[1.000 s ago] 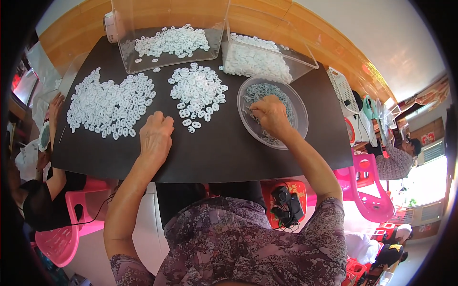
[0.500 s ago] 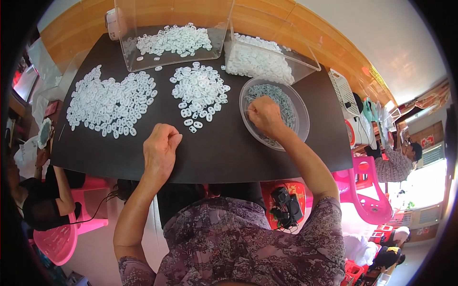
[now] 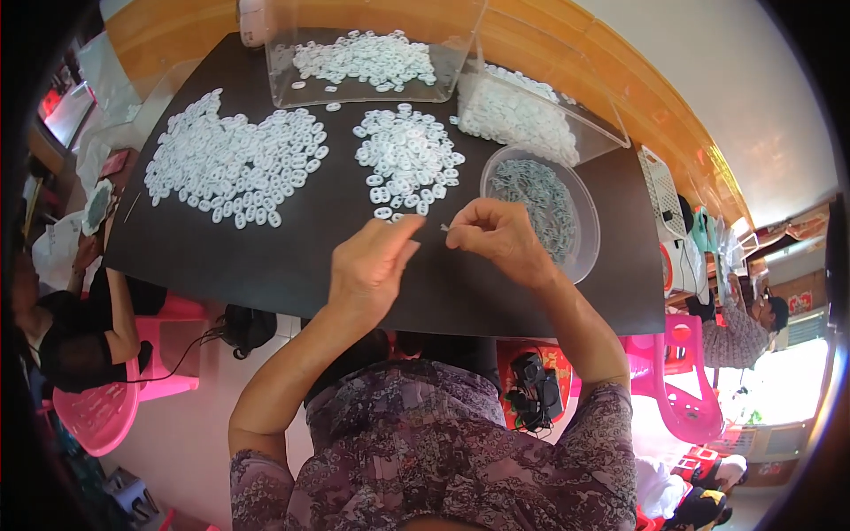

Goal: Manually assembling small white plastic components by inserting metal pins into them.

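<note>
My right hand (image 3: 503, 241) is closed, thumb and forefinger pinching a small grey metal piece (image 3: 444, 228) that looks like a screw. Close by on its left, my left hand (image 3: 374, 265) has its thumb and forefinger apart, with nothing visible between them. Just beyond the left fingertips lies the middle pile of small white oval plastic pieces with two holes (image 3: 409, 157). A round clear tub (image 3: 584, 252) holding many grey metal pieces (image 3: 536, 199) stands beside my right hand.
A larger pile of white pieces (image 3: 235, 164) covers the table's left. Two clear plastic boxes, one upright (image 3: 460, 49) and one tilted (image 3: 611, 133), hold more at the back. A person (image 3: 80, 332) sits at the left; a pink chair (image 3: 686, 380) stands right.
My right hand has come out of the tub and moved left with a small metal piece. My left hand has moved right and its thumb and forefinger have parted. The view has shifted slightly.
</note>
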Motion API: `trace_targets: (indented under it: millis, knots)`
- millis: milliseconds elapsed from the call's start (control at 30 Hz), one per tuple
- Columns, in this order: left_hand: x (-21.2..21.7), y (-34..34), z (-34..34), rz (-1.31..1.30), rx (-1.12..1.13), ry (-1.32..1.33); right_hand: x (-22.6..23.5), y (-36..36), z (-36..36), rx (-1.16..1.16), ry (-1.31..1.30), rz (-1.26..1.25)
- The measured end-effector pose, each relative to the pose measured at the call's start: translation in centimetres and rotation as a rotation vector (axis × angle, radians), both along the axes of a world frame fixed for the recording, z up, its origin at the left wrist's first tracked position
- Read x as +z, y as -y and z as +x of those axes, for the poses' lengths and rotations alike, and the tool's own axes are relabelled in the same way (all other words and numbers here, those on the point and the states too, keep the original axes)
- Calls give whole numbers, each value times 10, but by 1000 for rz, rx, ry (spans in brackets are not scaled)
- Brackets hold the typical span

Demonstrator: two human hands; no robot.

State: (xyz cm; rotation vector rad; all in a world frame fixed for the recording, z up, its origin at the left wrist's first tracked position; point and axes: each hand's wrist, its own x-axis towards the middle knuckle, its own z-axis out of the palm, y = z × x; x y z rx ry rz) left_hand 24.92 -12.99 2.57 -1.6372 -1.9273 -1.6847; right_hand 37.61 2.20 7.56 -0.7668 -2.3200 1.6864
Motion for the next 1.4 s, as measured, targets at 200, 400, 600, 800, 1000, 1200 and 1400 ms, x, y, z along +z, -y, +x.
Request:
trace_targets:
  millis: [200, 400, 600, 800, 1000, 1200, 1400]
  knots:
    - [-6, -3, -8, -51, 22, -195, -12, 8, -19, 95, 20, -212]
    - [-15, -3, -22, -151, -25, -104, -21, 15, -29, 88, 20, -160]
    - [-22, -12, -38, -222, -30, 213, -45, 11, -35, 41, -82, 278]
    - [-23, -13, -42, -348, 48, 94, -59, 8, -43, 70, -193, 792]
    - [-28, -12, -44, -295, 39, 157, -69, 3, -48, 54, -308, 984]
    - [-29, -11, -41, -185, 16, 207, -55, 23, -45, -25, -275, 496]
    - [-22, -9, -35, -81, 31, 164, -53, 23, -50, -3, -180, -51]
